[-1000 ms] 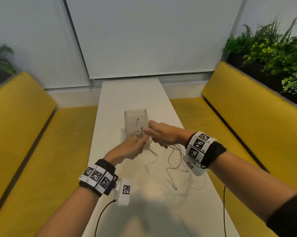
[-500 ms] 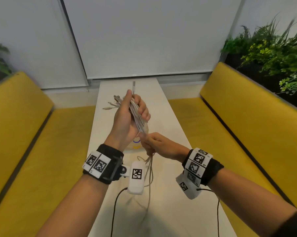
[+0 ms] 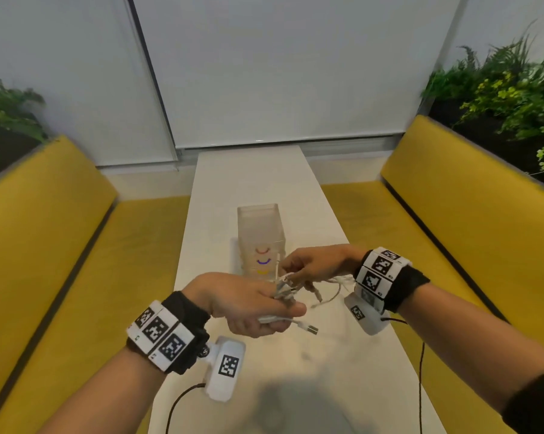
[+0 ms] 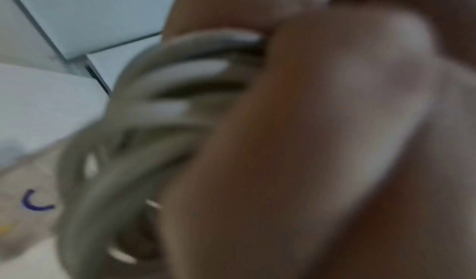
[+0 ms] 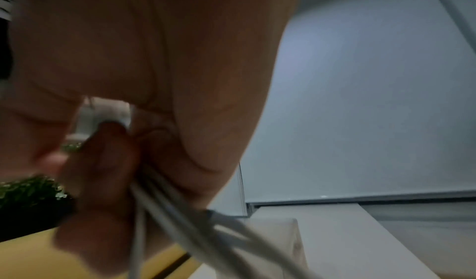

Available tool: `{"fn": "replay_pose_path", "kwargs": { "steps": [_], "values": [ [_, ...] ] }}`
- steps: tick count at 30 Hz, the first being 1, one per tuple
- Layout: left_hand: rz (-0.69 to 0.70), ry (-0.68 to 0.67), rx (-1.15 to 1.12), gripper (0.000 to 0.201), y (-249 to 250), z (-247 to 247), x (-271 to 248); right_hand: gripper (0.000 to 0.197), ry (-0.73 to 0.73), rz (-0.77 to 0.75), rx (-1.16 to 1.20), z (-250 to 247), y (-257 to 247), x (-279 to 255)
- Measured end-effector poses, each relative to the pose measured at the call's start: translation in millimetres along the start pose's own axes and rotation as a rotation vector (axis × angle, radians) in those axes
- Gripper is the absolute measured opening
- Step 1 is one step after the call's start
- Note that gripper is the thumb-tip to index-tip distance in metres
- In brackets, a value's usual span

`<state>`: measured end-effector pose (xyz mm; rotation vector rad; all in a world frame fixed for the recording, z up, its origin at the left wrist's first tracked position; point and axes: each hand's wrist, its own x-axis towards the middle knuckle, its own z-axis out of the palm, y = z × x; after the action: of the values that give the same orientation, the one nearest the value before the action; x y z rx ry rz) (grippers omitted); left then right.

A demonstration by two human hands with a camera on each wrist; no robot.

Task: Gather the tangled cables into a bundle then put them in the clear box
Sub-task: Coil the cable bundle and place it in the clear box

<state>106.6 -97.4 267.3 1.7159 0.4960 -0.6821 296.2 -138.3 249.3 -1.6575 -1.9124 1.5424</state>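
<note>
Cables (image 3: 284,291), white and bunched, sit in our two hands, up off the white table (image 3: 258,180) and just near of the clear box (image 3: 261,233). Our left hand (image 3: 248,303) wraps its fingers round the bundle, and one plug end sticks out to the right below our thumb. Our right hand (image 3: 316,264) pinches the loose ends at the top of the bundle, and more loops hang under it toward our wrist. In the left wrist view we see the cables (image 4: 144,132) curling past our blurry palm. The box stands upright in the middle of the table, open at the top. Bare table runs on to its far edge. Yellow benches (image 3: 471,214) run along the table on both sides.
</note>
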Motion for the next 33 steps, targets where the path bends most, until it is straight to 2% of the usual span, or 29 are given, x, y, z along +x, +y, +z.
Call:
{"fn": "replay_pose_path", "kwargs": {
  "steps": [3, 5, 8, 11, 14, 19, 22, 24, 27, 30, 31, 33],
  "values": [
    [-0.138, 0.163, 0.087, 0.049, -14, -5, 14, 0.011, 0.005, 0.111, 0.005, -4, -9, -1],
    [-0.139, 0.276, 0.112, 0.052, -24, -7, 23, 0.012, 0.047, 0.151, -0.026, -3, -12, -1],
    [0.021, 0.489, -0.045, 0.05, -37, -10, 39, 0.012, 0.133, 0.11, -0.03, 2, -16, -1],
    [0.185, 0.678, -0.151, 0.036, -36, -10, 47, 0.013, 0.277, 0.024, -0.001, 4, -17, -2],
    [0.316, 0.749, -0.344, 0.048, -31, -8, 51, 0.024, 0.367, -0.038, 0.096, 7, -17, -1],
    [0.417, 0.893, -0.678, 0.061, -24, -10, 63, 0.04, 0.533, -0.078, 0.197, 26, -18, 4],
    [0.467, 0.956, -0.876, 0.06, -15, -16, 67, 0.034, 0.665, -0.121, 0.164, 45, -12, 12],
    [0.517, 0.997, -0.951, 0.052, -10, -17, 68, 0.027, 0.757, -0.156, 0.094, 56, -7, 18],
    [0.637, 0.986, -1.094, 0.046, -3, -16, 70, 0.017, 0.857, -0.184, -0.168, 74, 2, 29],
    [0.687, 0.985, -1.145, 0.037, 4, -18, 67, 0.038, 0.908, -0.109, -0.425, 83, 15, 36],
    [0.692, 0.99, -1.153, 0.031, 5, -20, 67, 0.041, 0.918, -0.09, -0.466, 84, 18, 36],
    [0.692, 1.008, -1.133, 0.024, 4, -22, 67, 0.035, 0.933, -0.126, -0.446, 86, 21, 32]
  ]
}}
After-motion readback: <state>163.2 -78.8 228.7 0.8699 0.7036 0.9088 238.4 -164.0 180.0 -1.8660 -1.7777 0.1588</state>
